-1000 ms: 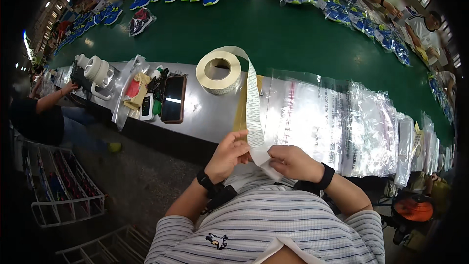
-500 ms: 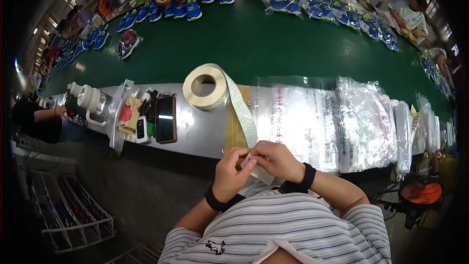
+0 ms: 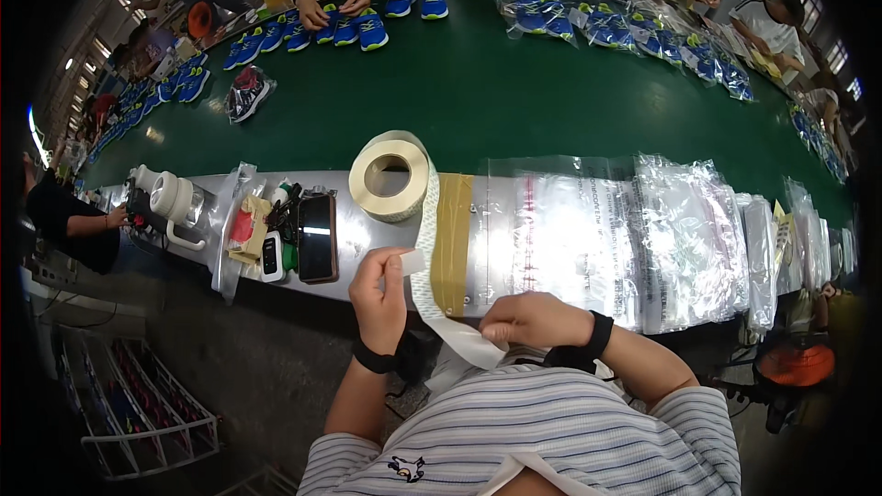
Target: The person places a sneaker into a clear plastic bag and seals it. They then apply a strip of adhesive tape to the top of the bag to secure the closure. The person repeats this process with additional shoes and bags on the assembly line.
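A roll of white labels [image 3: 390, 208] lies on the metal table edge, its loose backing strip [image 3: 424, 289] trailing down toward my body. My left hand [image 3: 378, 298] is raised beside the strip, with a small white label [image 3: 412, 263] pinched between thumb and fingers. Lower and to the right, my right hand [image 3: 533, 320] has its fingers closed on the strip near its loose end, which hangs over the table edge. Both wrists carry black bands.
Stacked clear plastic bags [image 3: 574, 239] lie to the right. A phone [image 3: 318, 239] and a white jug [image 3: 172, 197] sit left. Beyond stretches a green belt [image 3: 386, 83] with blue shoes [image 3: 372, 32] and a bagged dark shoe [image 3: 246, 94]. Several people work around it.
My hands have moved apart: the left went left and up with a label, the right slightly down with the strip. The strip now hangs slacker.
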Tool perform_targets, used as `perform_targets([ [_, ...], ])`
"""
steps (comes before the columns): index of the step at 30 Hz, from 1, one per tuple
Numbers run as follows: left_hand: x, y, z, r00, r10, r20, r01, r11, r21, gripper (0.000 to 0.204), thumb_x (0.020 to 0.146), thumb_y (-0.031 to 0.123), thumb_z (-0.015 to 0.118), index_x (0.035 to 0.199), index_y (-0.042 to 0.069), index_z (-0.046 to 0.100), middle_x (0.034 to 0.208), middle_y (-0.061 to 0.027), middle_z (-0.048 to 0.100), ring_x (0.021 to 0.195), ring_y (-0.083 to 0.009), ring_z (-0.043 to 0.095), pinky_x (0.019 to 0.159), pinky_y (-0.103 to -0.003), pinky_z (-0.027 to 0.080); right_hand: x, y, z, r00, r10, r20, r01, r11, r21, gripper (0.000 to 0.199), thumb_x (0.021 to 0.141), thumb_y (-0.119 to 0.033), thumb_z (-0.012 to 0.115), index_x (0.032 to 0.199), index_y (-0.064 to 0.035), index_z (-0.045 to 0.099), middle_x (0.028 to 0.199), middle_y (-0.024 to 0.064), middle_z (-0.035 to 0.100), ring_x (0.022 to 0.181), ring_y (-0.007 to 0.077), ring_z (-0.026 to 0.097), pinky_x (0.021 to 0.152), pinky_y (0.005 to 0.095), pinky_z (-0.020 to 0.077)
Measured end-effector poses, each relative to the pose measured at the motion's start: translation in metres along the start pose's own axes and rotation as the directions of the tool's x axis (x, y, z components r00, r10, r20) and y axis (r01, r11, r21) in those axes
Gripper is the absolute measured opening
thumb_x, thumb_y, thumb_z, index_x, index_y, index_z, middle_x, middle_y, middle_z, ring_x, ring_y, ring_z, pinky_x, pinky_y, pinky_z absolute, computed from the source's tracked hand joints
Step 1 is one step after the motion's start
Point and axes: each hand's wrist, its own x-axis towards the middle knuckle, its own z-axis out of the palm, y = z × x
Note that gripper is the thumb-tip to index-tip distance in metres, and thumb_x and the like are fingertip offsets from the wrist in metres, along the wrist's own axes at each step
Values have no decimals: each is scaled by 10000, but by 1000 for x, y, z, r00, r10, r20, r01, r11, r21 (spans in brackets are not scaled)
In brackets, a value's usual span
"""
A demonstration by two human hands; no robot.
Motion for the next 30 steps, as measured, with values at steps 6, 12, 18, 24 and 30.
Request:
perform_targets([
  [6,-10,-23,66,669,161,726,-506,814,286,715,921,526,473,1351,-42,425,1386,-191,470,1328,-324,388,1066,-512,292,41,47,-20,691,250,-678,-582,749,-317,421,832,-389,669,935,7,572,895,166,624,838,325,654,646,421,543],
  [12,-33,-46,74,673,48,738,-562,682,468,852,884,641,439,1369,-58,399,1408,-192,451,1357,-280,360,1089,-525,254,42,93,-18,668,251,-701,-593,749,-296,279,875,-272,605,956,-8,567,896,173,631,796,339,652,656,435,539],
  [18,-19,-9,45,586,-167,793,-429,766,478,752,924,587,433,1313,-54,477,1235,-170,601,1212,-279,527,1064,-470,311,16,94,-30,694,161,-702,-354,925,-137,184,904,-204,533,895,-41,618,864,159,647,778,349,629,687,435,496],
  [24,35,-22,98,450,221,865,798,337,-500,582,1016,443,343,1248,-62,516,1161,-211,618,1136,-297,581,992,-385,451,14,87,-15,827,135,-546,-270,947,-176,129,866,-152,552,924,-93,651,898,122,666,817,335,633,702,421,500],
  [30,25,-72,157,445,-221,868,894,165,-416,363,1017,255,371,1131,-44,543,1118,-191,588,1107,-304,594,923,-402,522,-17,80,-36,618,419,-665,-121,887,446,166,935,-115,513,874,14,598,752,76,638,725,161,623,676,296,497],
])
